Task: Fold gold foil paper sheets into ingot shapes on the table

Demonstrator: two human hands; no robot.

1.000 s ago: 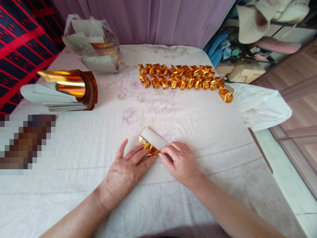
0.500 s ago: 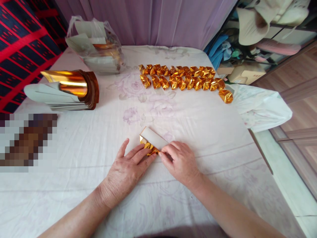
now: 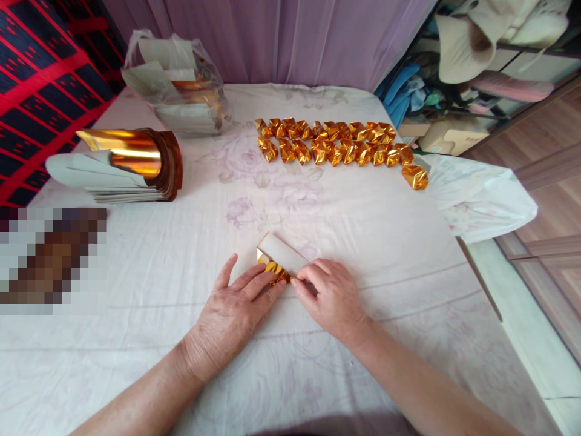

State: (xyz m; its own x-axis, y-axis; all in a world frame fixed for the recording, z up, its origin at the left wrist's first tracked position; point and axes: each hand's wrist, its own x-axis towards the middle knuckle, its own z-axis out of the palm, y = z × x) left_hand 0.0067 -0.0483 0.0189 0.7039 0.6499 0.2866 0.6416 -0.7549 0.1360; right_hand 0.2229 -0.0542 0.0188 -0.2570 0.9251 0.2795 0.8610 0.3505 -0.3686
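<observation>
A partly folded sheet of gold foil paper (image 3: 282, 251) lies on the table in front of me, its white backing facing up along one strip and shiny gold along the near edge. My left hand (image 3: 233, 309) rests flat over the gold edge, fingers stretched out and thumb spread away to the left. At the sheet's right end, my right hand (image 3: 333, 297) has its thumb and forefinger pinched on the corner. Those fingers hide that corner. Farther back, two rows of folded gold foil pieces (image 3: 334, 152) sit on the cloth.
A curled stack of foil sheets (image 3: 136, 162) stands at left, with a clear plastic bag of more sheets (image 3: 193, 100) behind it. A white plastic bag (image 3: 490, 197) hangs by the right edge. The patterned tablecloth (image 3: 181, 242) is slightly creased. Shelves with hats (image 3: 467, 51) stand beyond.
</observation>
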